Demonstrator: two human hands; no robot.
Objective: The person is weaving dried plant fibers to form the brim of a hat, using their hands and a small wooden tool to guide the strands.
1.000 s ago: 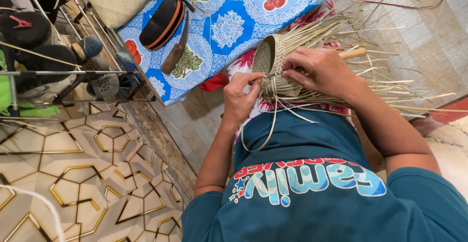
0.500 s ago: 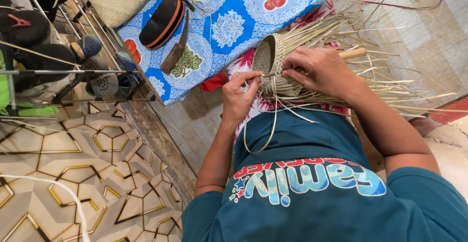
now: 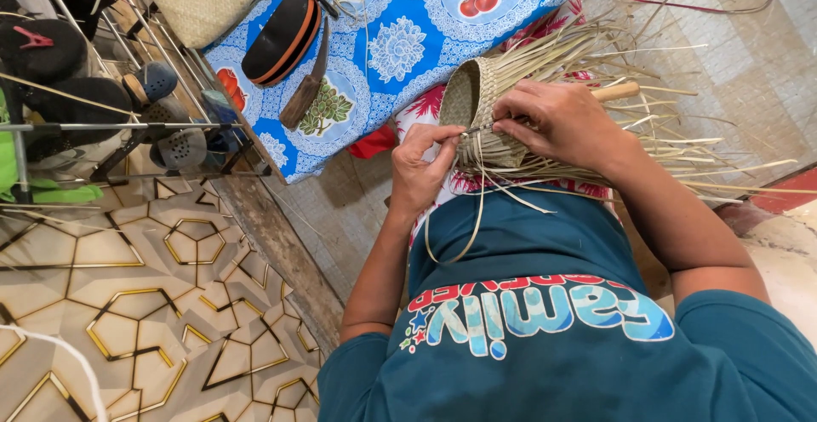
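We are mid-weave on a small straw basket resting in our lap. Our left hand pinches a loose strip between its fingers; our right hand grips the basket's wall. Next, we judge, the strip needs threading under neighbouring strands.
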